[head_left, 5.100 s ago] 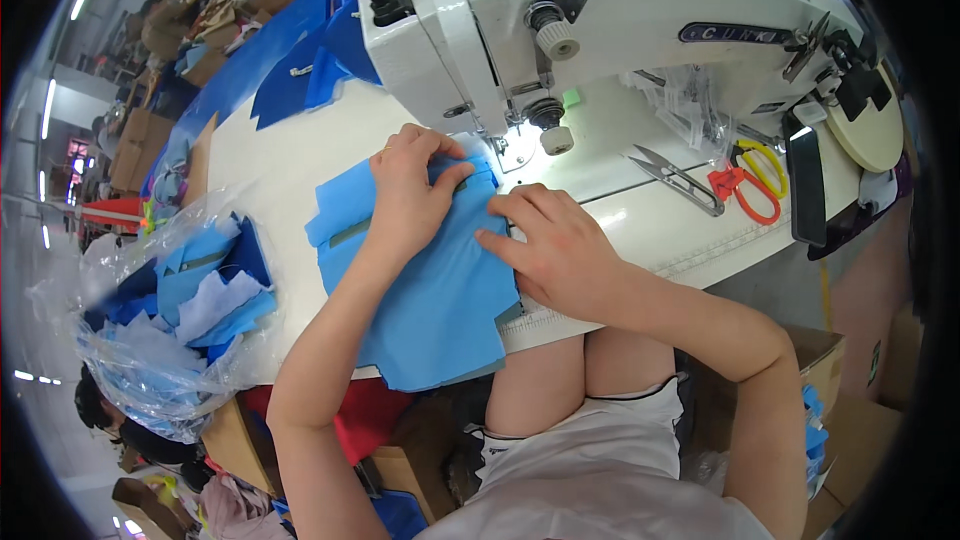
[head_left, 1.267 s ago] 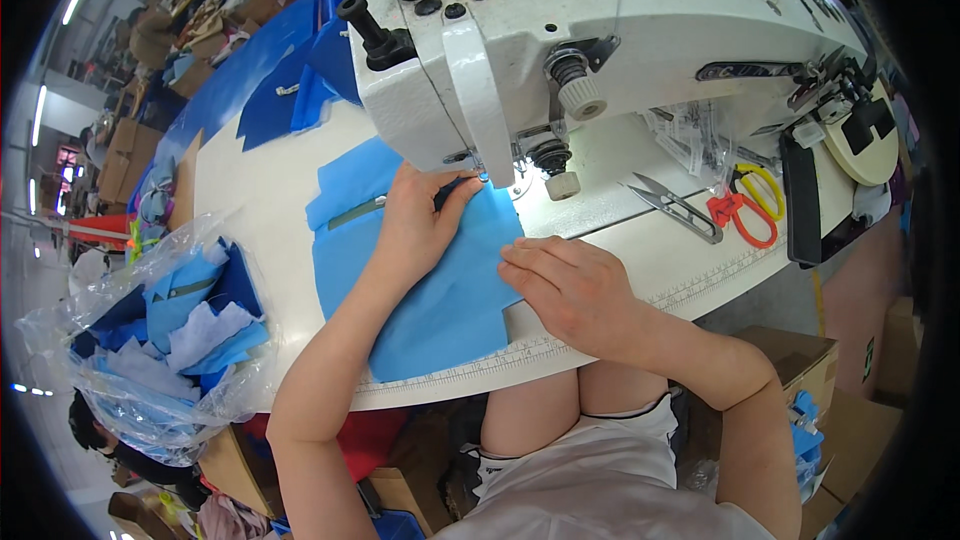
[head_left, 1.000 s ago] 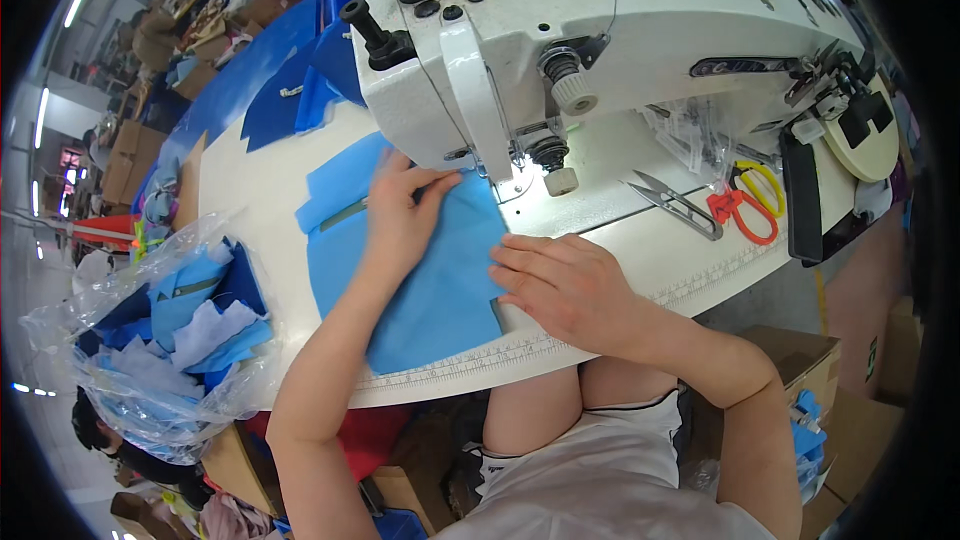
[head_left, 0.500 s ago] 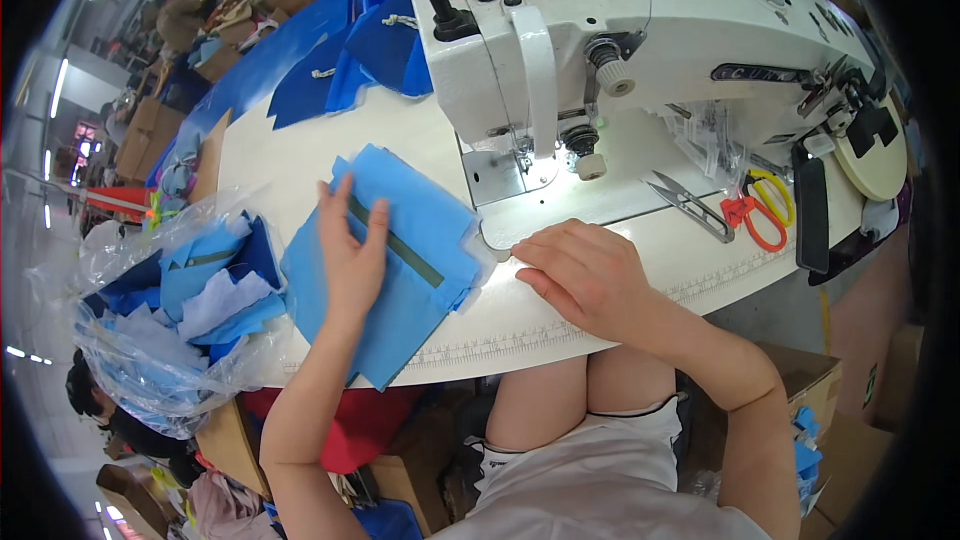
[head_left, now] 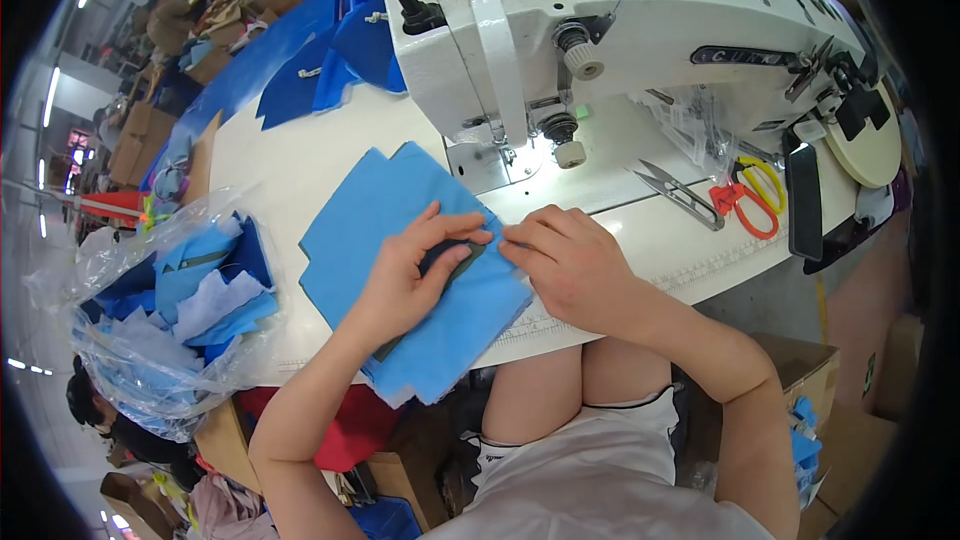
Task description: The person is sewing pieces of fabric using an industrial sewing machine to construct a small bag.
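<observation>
A light blue fabric piece [head_left: 365, 230] with cut-out corners and a dark olive strip lies turned at an angle on the white sewing table [head_left: 260, 165], partly past its front edge. My left hand [head_left: 420, 270] has curled fingers closed on the fabric at the dark strip. Just right of it, my right hand [head_left: 560, 265] has its fingers together, pinching the fabric's right edge. The white sewing machine [head_left: 630, 60] stands behind the fabric, its needle and presser foot [head_left: 515, 155] over a metal plate, with no fabric under them.
Thread snips [head_left: 678, 195], red scissors [head_left: 755, 220], yellow scissors [head_left: 770, 180], a plastic bag [head_left: 700, 130] and a black phone [head_left: 805, 200] lie at right. A clear bag of blue scraps [head_left: 180, 330] sits left. Dark blue pieces [head_left: 290, 90] lie behind. A person [head_left: 95, 400] is at lower left; boxes [head_left: 780, 360] stand below.
The fabric has come out from under the presser foot, leftward and toward me, and been turned. My left hand then moved right; my right hand moved slightly up to its edge beside it.
</observation>
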A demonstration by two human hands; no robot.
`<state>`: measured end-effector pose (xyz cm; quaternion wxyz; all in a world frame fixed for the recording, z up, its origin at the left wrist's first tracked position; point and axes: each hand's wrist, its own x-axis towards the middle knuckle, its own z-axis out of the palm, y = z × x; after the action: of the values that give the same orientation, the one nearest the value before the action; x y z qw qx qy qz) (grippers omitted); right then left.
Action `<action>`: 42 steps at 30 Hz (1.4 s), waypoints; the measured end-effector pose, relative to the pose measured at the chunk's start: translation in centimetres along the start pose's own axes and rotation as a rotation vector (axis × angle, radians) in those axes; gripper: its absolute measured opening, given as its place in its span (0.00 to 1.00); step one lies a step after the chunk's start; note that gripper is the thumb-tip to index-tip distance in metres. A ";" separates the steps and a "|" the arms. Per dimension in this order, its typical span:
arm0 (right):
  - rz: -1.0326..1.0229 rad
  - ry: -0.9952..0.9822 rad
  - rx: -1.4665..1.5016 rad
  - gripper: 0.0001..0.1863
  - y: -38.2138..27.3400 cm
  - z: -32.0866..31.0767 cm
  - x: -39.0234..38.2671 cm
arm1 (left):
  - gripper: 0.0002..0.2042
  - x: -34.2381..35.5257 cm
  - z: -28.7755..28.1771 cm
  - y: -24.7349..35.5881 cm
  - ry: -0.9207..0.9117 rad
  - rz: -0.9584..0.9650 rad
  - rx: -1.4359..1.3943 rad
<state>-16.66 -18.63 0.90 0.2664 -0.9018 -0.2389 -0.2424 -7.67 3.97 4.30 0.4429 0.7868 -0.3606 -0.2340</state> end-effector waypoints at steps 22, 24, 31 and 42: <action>0.051 0.049 -0.045 0.14 0.6 0.3 -0.1 | 0.16 1.1 2.5 -0.6 0.210 0.173 0.538; 0.061 0.024 -0.113 0.14 0.6 0.3 -0.1 | 0.16 2.0 1.9 -0.7 0.210 0.182 0.481; 0.164 -0.002 -0.231 0.19 0.6 0.1 0.4 | 0.13 5.6 0.6 -2.3 0.238 0.304 0.503; 0.216 0.003 -0.183 0.22 0.9 0.0 0.4 | 0.14 5.4 0.4 -0.6 0.240 0.315 0.428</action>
<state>-15.88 -19.17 0.81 0.2082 -0.9424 -0.1169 -0.2344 -4.36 -0.20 3.26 0.3372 0.8187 -0.4646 0.0135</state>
